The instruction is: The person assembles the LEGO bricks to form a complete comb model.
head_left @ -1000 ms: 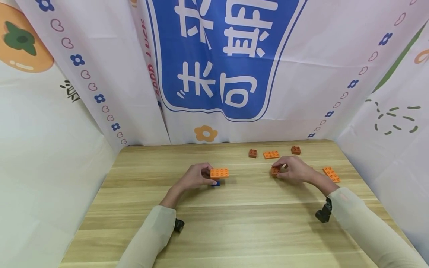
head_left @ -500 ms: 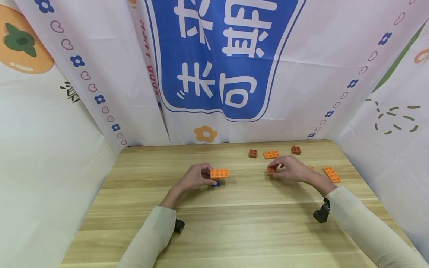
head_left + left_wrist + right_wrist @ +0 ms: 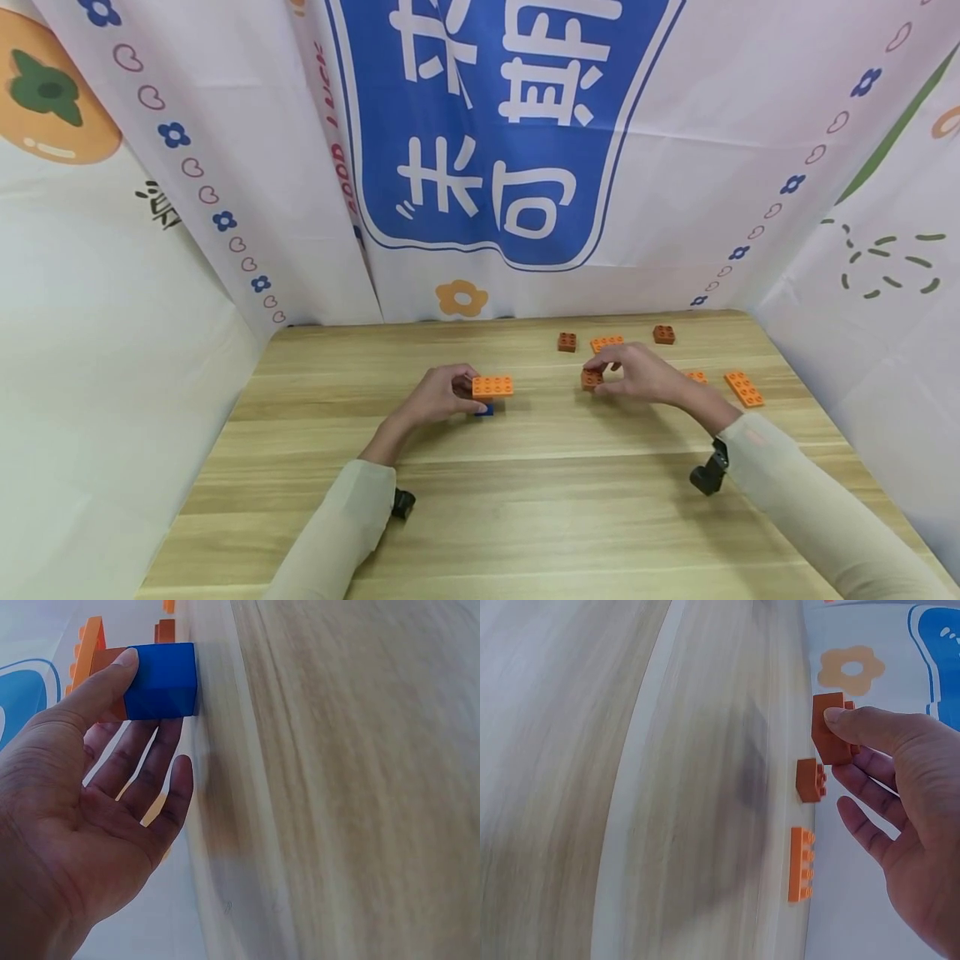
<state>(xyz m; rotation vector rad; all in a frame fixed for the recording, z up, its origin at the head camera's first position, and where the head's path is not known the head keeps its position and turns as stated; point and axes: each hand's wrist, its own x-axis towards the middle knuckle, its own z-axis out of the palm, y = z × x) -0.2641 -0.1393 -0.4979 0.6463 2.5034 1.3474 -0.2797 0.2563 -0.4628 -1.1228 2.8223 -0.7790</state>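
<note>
My left hand grips a small stack of toy building bricks, thumb on the near side. At its bottom is a blue brick, with a brown brick in the middle. An orange eight-stud plate caps it, studs up, jutting out to the right. The stack stands at the tabletop. To the right, my right hand pinches another brown brick between thumb and fingers, studs upward. That brick is above the table, with a gap between it and the stack.
Along the back of the wooden table lie two brown bricks, one at left and one at right, with an orange plate between. Orange pieces lie beside the right wrist and farther right. Printed cloth hangs behind.
My right hand has moved left with its brown brick, closer to the stack, uncovering more of the orange piece behind its wrist. The left hand and stack have stayed in place.
</note>
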